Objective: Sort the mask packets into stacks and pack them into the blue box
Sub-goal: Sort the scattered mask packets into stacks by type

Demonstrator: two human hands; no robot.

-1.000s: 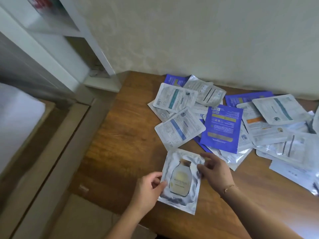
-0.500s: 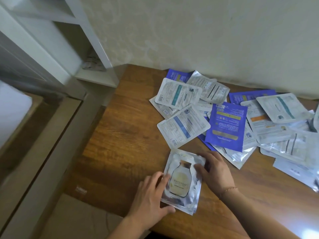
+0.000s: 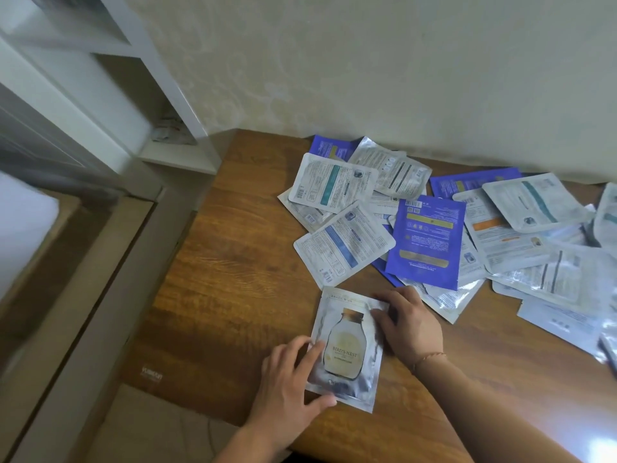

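A silver bird's-nest mask packet, printed with a pale bottle, lies flat on the wooden table near its front edge. My left hand rests on the packet's left edge with straight fingers, the thumb lying along its bottom edge. My right hand touches the packet's upper right edge with bent fingertips. Behind it lies a loose pile of mask packets, white and silver ones mixed with purple ones. No blue box is in view.
The pile spreads to the right edge of the view along the cream wall. A white shelf unit stands past the table's far left corner. The table's left edge drops to a lower ledge and floor.
The bird's-nest packet came down flat onto the table near the front edge. My left hand went from gripping its left edge to lying flat on it; my right hand stayed at its right edge.
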